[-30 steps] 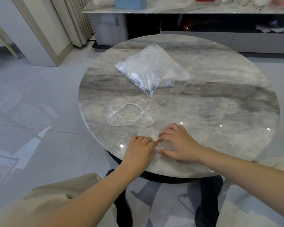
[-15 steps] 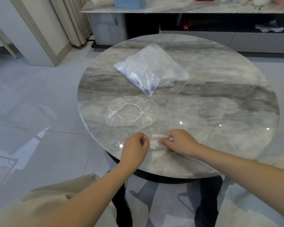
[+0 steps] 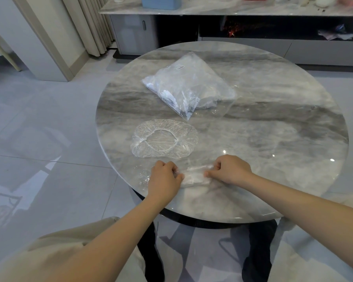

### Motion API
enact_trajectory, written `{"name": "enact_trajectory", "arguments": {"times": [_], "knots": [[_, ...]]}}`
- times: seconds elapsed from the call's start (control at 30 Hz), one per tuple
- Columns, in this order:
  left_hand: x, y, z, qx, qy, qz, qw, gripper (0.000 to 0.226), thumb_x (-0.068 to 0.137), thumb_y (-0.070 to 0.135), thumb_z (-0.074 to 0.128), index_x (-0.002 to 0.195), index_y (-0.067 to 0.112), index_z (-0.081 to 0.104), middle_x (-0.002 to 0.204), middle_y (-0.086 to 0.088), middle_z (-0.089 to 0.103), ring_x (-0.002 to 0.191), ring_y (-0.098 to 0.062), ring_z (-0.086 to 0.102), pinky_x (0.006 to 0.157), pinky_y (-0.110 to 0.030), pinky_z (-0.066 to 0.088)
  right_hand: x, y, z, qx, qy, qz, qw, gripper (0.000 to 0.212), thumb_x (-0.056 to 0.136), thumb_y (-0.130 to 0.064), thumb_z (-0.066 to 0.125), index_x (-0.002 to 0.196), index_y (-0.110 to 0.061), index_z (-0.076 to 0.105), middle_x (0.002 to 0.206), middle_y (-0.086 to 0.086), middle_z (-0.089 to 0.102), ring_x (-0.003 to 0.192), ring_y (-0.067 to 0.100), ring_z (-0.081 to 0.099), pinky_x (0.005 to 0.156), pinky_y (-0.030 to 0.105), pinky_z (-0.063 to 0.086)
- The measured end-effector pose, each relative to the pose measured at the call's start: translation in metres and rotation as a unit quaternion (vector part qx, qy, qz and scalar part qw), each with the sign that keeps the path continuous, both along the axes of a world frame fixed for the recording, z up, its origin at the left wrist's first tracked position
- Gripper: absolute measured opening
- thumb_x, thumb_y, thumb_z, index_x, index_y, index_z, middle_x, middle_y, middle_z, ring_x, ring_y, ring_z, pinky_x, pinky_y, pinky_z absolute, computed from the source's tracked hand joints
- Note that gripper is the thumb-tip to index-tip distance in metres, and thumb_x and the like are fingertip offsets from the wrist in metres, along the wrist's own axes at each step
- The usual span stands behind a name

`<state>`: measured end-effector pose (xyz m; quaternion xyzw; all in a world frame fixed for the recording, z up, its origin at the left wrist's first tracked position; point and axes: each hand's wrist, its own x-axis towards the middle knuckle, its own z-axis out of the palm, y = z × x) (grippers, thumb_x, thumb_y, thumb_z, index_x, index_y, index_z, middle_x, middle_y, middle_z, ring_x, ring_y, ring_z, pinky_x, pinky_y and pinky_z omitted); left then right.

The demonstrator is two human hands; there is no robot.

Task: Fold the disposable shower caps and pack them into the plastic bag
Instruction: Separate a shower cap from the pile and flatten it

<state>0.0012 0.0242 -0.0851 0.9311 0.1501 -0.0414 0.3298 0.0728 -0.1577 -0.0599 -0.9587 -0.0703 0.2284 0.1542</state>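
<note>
Round and marble-topped, the table point(image 3: 273, 123) fills a tiled living room, with a low media cabinet point(image 3: 253, 27) behind it. At its near edge a person's left hand point(image 3: 164, 179) and right hand point(image 3: 230, 169) each pinch one end of a folded shower cap point(image 3: 196, 176), fingers curled round the thin film, apparently holding the narrow strip taut against the stone so the fold keeps its shape. Just beyond the hands a second shower cap point(image 3: 164, 139) lies open and flat, elastic ring upward, seemingly waiting its turn. Farther back, near the table's middle, the plastic bag point(image 3: 189, 86) lies on its side, already bulging with what look like packed caps; its mouth appears to face the right, within easy reach for loading.
</note>
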Motion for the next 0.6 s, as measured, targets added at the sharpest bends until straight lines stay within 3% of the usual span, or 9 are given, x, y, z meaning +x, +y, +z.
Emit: {"name": "enact_trajectory", "arguments": {"times": [0.13, 0.2, 0.27, 0.37, 0.47, 0.6], "knots": [[0.008, 0.002, 0.007, -0.116, 0.004, 0.040, 0.992, 0.016, 0.086, 0.018, 0.064, 0.077, 0.016, 0.051, 0.073, 0.003, 0.050, 0.065, -0.013, 0.049, 0.055, -0.016, 0.040, 0.001, -0.003, 0.003, 0.083, -0.013, -0.065, 0.994, 0.023, 0.086, -0.044, 0.059, 0.084, -0.022, 0.053, 0.079, -0.011, 0.060, 0.080, 0.014, 0.059, 0.068, 0.030, 0.042], [0.013, 0.001, 0.012, -0.195, 0.007, 0.074, 0.978, 0.018, 0.085, 0.017, 0.066, 0.074, 0.016, 0.052, 0.071, 0.000, 0.055, 0.061, -0.015, 0.051, 0.065, -0.030, 0.053, 0.002, -0.002, 0.007, 0.162, 0.009, -0.109, 0.981, 0.031, 0.087, -0.047, 0.058, 0.096, -0.019, 0.050, 0.083, -0.006, 0.060, 0.075, 0.015, 0.059, 0.069, 0.032, 0.045], [0.019, 0.000, 0.020, -0.249, 0.002, 0.107, 0.963, 0.015, 0.084, 0.017, 0.067, 0.076, 0.014, 0.055, 0.077, -0.005, 0.062, 0.061, -0.017, 0.057, 0.073, -0.043, 0.057, 0.002, 0.001, 0.017, 0.256, 0.056, -0.161, 0.952, 0.039, 0.087, -0.047, 0.058, 0.110, -0.019, 0.044, 0.089, -0.001, 0.059, 0.075, 0.018, 0.063, 0.069, 0.032, 0.049], [0.027, -0.006, 0.029, -0.298, -0.010, 0.141, 0.944, 0.011, 0.085, 0.014, 0.066, 0.079, 0.012, 0.058, 0.077, -0.005, 0.064, 0.057, -0.016, 0.057, 0.076, -0.042, 0.056, -0.003, 0.006, 0.029, 0.372, 0.097, -0.183, 0.905, 0.049, 0.089, -0.039, 0.060, 0.125, -0.031, 0.028, 0.103, 0.004, 0.058, 0.083, 0.021, 0.069, 0.072, 0.033, 0.057], [0.039, -0.014, 0.041, -0.337, -0.032, 0.173, 0.925, 0.006, 0.086, 0.011, 0.064, 0.083, 0.010, 0.059, 0.073, -0.003, 0.061, 0.053, -0.013, 0.056, 0.072, -0.038, 0.056, -0.006, 0.010, 0.035, 0.441, 0.045, -0.166, 0.881, 0.049, 0.091, -0.025, 0.060, 0.124, -0.035, 0.025, 0.104, 0.007, 0.056, 0.081, 0.021, 0.070, 0.068, 0.029, 0.058], [0.059, -0.021, 0.055, -0.378, -0.043, 0.193, 0.904, 0.005, 0.086, 0.009, 0.062, 0.089, 0.005, 0.061, 0.072, -0.005, 0.061, 0.054, -0.014, 0.056, 0.067, -0.033, 0.056, -0.001, 0.013, 0.036, 0.482, 0.000, -0.136, 0.865, 0.037, 0.092, -0.018, 0.058, 0.118, -0.036, 0.038, 0.099, 0.006, 0.061, 0.078, 0.015, 0.071, 0.069, 0.024, 0.056]]}}
